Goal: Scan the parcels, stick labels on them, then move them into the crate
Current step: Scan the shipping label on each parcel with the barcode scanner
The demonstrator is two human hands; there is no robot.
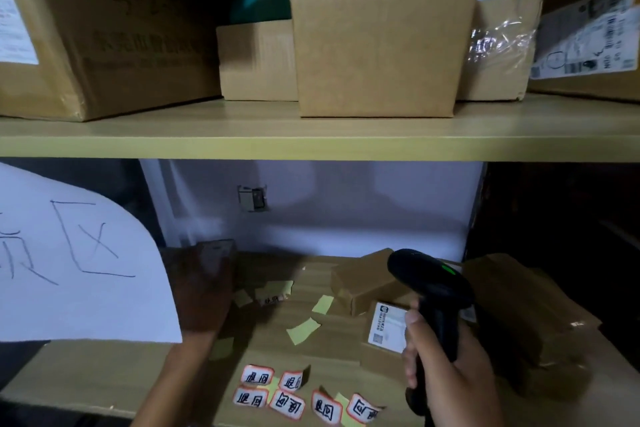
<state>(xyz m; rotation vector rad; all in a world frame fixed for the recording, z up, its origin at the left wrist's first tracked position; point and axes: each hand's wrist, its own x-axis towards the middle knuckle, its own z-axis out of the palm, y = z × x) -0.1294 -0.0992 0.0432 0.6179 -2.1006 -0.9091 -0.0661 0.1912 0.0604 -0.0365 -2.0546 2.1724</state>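
Observation:
My right hand (446, 364) grips a black barcode scanner (429, 284) with a green light, its head pointing up and left above the lower shelf. Just left of the scanner lies a small parcel with a white shipping label (384, 326). Another small brown parcel (363, 282) lies behind it, and a bigger one (519, 302) to the right. My left hand (204, 295) reaches into the dark left part of the shelf and rests against a brown box (211, 250); its fingers are hard to make out. Several red-edged handwritten labels (294, 395) lie at the shelf's front edge.
Yellow backing scraps (304, 329) are scattered mid-shelf. A white paper sign (69, 260) hangs at the left. The wooden shelf board (311, 146) above carries several large cardboard boxes (377, 38). No crate is in view.

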